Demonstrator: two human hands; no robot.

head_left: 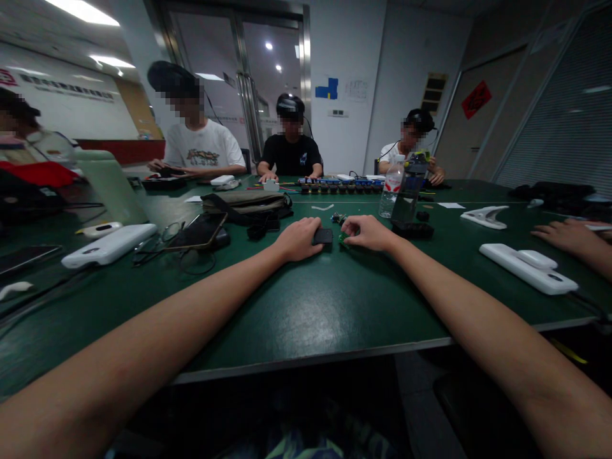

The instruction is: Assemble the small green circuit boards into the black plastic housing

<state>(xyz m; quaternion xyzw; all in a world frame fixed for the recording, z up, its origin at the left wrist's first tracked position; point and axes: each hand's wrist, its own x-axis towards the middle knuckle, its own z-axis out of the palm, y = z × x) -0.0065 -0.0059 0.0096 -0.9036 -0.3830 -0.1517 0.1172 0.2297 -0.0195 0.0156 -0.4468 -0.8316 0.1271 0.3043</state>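
Black block: resting on the green table (306,319), well in from the near edge; its uncovered end (326,238) points right, and its long axis seems to run along that edge, though the covering hand makes that hard to judge from here.
Left hand (301,240): clamped on the block's left end.
Right hand (366,234): apart from the left, thumb and fingers pinching a green piece (342,240).
Green piece: just beside the block's right end.
Clear bottle (391,191): upright, nearer the table's far edge.
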